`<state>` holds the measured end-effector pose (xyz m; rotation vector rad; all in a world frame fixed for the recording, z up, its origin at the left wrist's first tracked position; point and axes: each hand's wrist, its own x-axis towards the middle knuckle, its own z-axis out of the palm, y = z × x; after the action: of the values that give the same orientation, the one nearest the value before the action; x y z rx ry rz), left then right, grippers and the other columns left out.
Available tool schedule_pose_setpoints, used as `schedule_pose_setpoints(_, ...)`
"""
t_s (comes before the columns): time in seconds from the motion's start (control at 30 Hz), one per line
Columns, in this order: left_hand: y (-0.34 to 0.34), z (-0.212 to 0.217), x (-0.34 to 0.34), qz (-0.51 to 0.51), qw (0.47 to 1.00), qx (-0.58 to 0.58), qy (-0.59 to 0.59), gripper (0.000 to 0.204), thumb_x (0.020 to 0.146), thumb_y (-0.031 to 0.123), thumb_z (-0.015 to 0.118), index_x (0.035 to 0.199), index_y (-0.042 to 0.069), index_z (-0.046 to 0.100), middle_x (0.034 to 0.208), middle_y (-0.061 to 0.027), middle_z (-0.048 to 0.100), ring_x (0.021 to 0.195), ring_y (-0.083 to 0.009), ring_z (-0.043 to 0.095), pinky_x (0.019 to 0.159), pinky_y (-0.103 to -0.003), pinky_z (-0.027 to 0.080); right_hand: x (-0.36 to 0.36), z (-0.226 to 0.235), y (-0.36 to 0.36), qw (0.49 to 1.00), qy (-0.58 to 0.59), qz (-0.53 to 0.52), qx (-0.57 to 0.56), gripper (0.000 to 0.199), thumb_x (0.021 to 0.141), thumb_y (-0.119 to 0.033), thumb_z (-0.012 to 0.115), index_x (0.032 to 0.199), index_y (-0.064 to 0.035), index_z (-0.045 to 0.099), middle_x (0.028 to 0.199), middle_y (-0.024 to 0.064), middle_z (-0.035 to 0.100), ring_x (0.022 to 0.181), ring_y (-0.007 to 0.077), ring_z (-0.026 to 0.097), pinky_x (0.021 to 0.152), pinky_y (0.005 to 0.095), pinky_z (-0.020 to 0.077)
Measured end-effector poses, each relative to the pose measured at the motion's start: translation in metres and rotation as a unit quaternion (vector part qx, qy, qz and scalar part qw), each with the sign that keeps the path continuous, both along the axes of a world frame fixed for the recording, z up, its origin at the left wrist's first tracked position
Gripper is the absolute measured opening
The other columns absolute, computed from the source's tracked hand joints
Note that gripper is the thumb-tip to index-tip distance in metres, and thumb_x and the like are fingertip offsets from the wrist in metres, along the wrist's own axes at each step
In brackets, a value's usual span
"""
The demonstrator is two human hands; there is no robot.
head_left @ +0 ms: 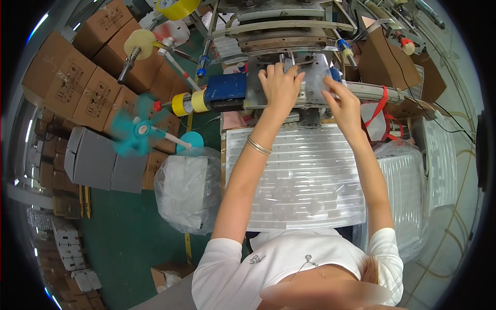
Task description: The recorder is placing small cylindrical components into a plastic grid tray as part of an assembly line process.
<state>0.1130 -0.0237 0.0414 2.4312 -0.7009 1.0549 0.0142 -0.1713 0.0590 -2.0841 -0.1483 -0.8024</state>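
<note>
My left hand (280, 87) lies over the metal plate (312, 77) of a machine, fingers stretched forward and apart. Its fingertips are close to a small metal fixture (290, 61) at the plate's far side, and any small piece beneath them is hidden. By the plate's right edge is my right hand (345, 106), its fingers spread and nothing visible between them. Between my forearms, a clear plastic tray (294, 181) with many crosswise ridges lies in front of the machine, small clear pieces seeming to rest in its rows.
Left of the plate are a blue box (226, 87) and yellow tape rolls (182, 104). A teal fan (141, 129) appears blurred beside them. Machine rails (289, 28) cross the far side. Cartons (64, 85) stack at left; bagged trays (400, 181) stand at right, near a red strap (381, 106).
</note>
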Motion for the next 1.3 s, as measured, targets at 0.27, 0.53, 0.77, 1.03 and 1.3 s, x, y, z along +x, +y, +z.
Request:
schedule_pose_setpoints(0.27,0.131,-0.025,-0.078,-0.019,0.877,-0.401,0.264,0.023,0.085,0.017,0.066,0.103,0.003,0.061,0.076,-0.0011,0.059,0.070,-0.0072,0.054,0.061,-0.022,0.044,0.077,-0.006,0.023,0.961,-0.089,-0.081,-0.248,0.021,0.087,-0.021,0.058,0.104,-0.0117,0.064,0.100,0.0054,0.065,0.081,0.0295,0.063,0.065,0.0371,0.0516)
schedule_pose_setpoints(0.53,0.243,-0.104,-0.144,0.025,0.776,-0.479,0.409,0.017,0.087,0.011,0.044,0.090,0.002,0.059,0.076,-0.0033,0.060,0.068,-0.0101,0.051,0.065,-0.024,0.042,0.084,-0.018,0.012,0.979,-0.078,-0.049,-0.182,0.023,0.086,-0.022,0.059,0.104,-0.0099,0.065,0.097,0.0078,0.066,0.086,0.0307,0.062,0.073,0.0384,0.0497)
schedule_pose_setpoints(0.77,0.211,-0.104,-0.165,0.179,0.860,-0.008,0.478,0.017,0.080,0.016,0.054,0.089,0.007,0.064,0.079,-0.0133,0.065,0.074,-0.0345,0.062,0.069,-0.044,0.048,0.046,-0.018,0.001,0.990,-0.049,-0.048,-0.122,0.033,0.087,-0.023,0.059,0.116,-0.0071,0.058,0.113,0.0129,0.060,0.105,0.0307,0.055,0.089,0.0357,0.0438)
schedule_pose_setpoints(1.03,0.195,-0.111,-0.163,0.099,0.930,0.126,0.331,0.011,0.078,0.016,0.060,0.076,0.006,0.063,0.078,-0.0108,0.061,0.073,-0.0273,0.061,0.066,-0.041,0.043,-0.038,-0.032,-0.009,0.998,0.050,0.003,-0.042,0.023,0.085,-0.011,0.060,0.106,-0.0021,0.061,0.105,0.0110,0.063,0.092,0.0243,0.061,0.082,0.0316,0.0473)
schedule_pose_setpoints(1.3,0.181,-0.100,-0.164,0.078,0.914,0.217,0.332,0.012,0.078,0.019,0.065,0.077,0.007,0.062,0.076,-0.0092,0.061,0.075,-0.0263,0.060,0.069,-0.040,0.041,-0.084,-0.086,0.066,0.949,0.148,0.226,-0.160,0.028,0.076,-0.006,0.064,0.104,-0.0100,0.062,0.089,0.0083,0.060,0.081,0.0257,0.062,0.067,0.0356,0.0516)
